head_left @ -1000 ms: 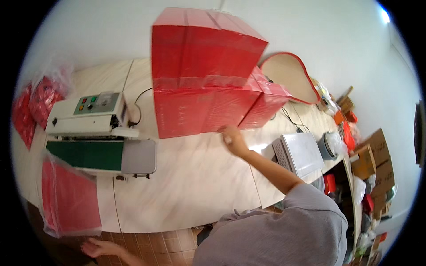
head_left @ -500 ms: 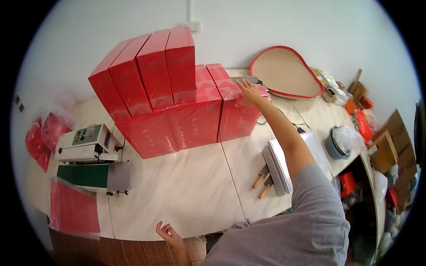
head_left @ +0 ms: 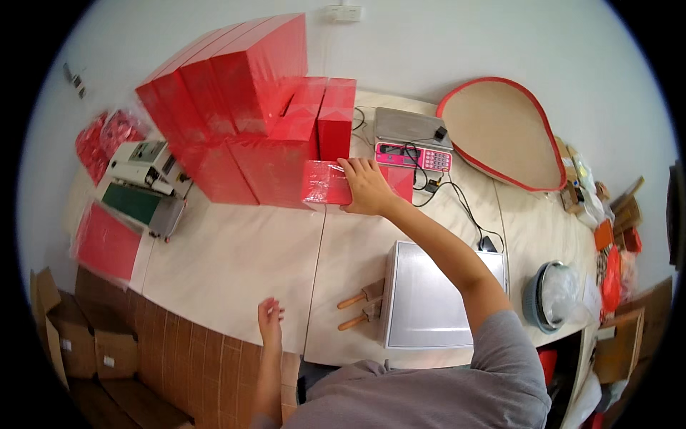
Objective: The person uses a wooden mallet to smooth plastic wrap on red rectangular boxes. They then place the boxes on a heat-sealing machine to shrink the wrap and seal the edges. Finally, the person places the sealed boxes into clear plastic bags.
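Observation:
My right hand (head_left: 366,187) grips a red box (head_left: 325,184) wrapped in clear plastic, its thumb and fingers spanning the top. This box stands apart from the right end of a row of similar red boxes (head_left: 275,168); more red boxes (head_left: 229,79) are stacked upright on that row. My left hand (head_left: 270,319) hovers over the near table edge, its fingers loosely curled and nothing in it. Behind the gripped box is a scale (head_left: 411,127) with a metal plate and a pink keypad panel.
On the left stands a sealing machine (head_left: 143,168) with a green belt, near a red plastic bag (head_left: 107,243). Two wooden-handled tools (head_left: 354,307) lie beside a silver-topped box (head_left: 429,300). Black cables (head_left: 464,200), a red-rimmed tray (head_left: 500,132) and a blue basin (head_left: 537,300) occupy the right.
My right hand has taken hold of the end red box and brought it nearer, away from the row, uncovering the scale. My left hand has risen slightly. The view has shifted.

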The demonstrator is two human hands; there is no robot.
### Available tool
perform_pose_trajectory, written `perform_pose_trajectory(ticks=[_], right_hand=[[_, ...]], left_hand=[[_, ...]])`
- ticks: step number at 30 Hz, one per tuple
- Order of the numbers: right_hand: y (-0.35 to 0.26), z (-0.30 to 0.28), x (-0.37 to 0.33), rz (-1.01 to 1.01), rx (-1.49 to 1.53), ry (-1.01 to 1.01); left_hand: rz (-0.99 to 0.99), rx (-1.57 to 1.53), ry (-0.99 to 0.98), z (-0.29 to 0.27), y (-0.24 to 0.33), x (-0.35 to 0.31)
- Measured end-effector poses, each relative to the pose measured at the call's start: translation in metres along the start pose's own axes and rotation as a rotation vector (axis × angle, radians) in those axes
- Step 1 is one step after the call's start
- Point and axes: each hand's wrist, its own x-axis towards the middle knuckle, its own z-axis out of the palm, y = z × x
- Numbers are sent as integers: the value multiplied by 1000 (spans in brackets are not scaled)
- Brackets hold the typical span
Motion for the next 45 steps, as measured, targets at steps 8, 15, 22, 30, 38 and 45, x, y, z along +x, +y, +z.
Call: perform_pose_trajectory(ticks=[8, 15, 22, 30, 38, 45], right_hand=[[-4, -62, -30, 79, 169, 123], [-33, -209, -128, 257, 613, 184], [-5, -222, -278, 511, 1042, 479], [66, -195, -426, 656, 1285, 845], [109, -157, -479, 752, 1306, 833], [119, -139, -486, 711, 1288, 845]], left_hand=[[-5, -166, -100, 34, 34, 27], [64, -511, -302, 77, 57, 40], [143, -790, -349, 151, 121, -23], [625, -449, -497, 266, 108, -94], [637, -285, -439, 313, 72, -118], [649, -268, -439, 314, 76, -132]])
